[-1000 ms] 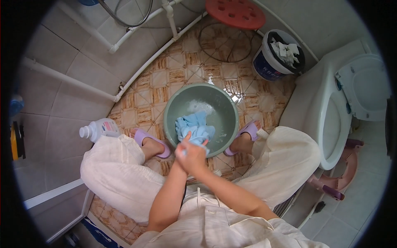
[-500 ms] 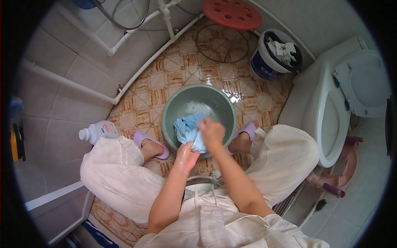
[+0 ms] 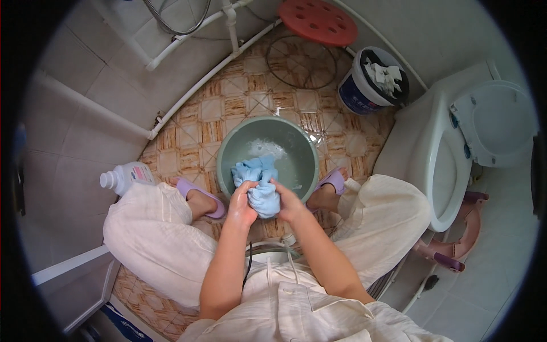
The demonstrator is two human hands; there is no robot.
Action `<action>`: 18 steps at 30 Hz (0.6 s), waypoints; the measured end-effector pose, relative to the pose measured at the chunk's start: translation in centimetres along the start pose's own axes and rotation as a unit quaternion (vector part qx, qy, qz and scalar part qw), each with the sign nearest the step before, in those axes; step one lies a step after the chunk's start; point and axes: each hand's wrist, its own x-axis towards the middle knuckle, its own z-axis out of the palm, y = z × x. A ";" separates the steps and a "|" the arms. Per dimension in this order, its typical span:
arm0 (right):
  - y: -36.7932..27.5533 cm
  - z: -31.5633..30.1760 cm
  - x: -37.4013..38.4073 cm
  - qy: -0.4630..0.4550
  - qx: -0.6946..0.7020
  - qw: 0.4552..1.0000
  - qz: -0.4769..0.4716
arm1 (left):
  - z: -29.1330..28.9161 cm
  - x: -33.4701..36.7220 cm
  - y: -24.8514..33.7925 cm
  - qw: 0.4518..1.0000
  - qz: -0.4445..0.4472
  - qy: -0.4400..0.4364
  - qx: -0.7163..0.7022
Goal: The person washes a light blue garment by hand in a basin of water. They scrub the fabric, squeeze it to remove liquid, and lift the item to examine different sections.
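Note:
A wet-looking light blue cloth (image 3: pixel 263 198), bunched up, is gripped between my two hands over the near rim of a green basin (image 3: pixel 296 142). My left hand (image 3: pixel 243 204) closes round its left side, and my right hand (image 3: pixel 286 202) closes round its right side. The far part of the cloth hangs down into the basin. White suds (image 3: pixel 268 149) lie on the basin's bottom beyond it. What kind of garment or cloth this is cannot be made out.
A white bottle (image 3: pixel 126 176) stands by my left knee. Beyond the basin are a red stool (image 3: pixel 318 21) and a bucket (image 3: pixel 373 80) with crumpled paper. A toilet (image 3: pixel 450 171) and a pink plastic frame (image 3: pixel 456 239) are on the right. White pipes (image 3: pixel 191 97) run along the left wall.
My right hand has come down from above the cloth to its right side. Both hands now hold the bunched cloth, nearer to me. The whole view has shifted slightly.

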 end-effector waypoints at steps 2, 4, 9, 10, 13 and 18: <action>-2.0 0.3 -0.5 0.016 -0.054 0.993 -0.101 | 0.0 -0.2 0.1 0.999 0.028 -0.002 -0.035; -3.7 2.2 -2.1 0.061 -0.122 0.955 -0.264 | -1.1 0.0 0.0 0.995 0.059 -0.010 -0.084; -2.0 6.2 -5.2 0.164 -0.295 0.833 -0.439 | -0.4 -0.2 -1.8 0.986 0.095 0.052 -0.127; -0.8 6.2 -5.8 0.152 -0.409 0.776 -0.455 | 0.0 -0.6 -2.2 0.989 0.002 0.008 -0.145; 5.9 6.5 -7.0 0.132 -0.745 0.419 -0.502 | -0.7 0.0 -4.2 0.954 -0.091 -0.217 -0.187; 0.9 5.8 -2.5 0.227 -0.743 0.441 -0.449 | 0.6 -0.2 -4.2 0.999 -0.042 0.001 -0.029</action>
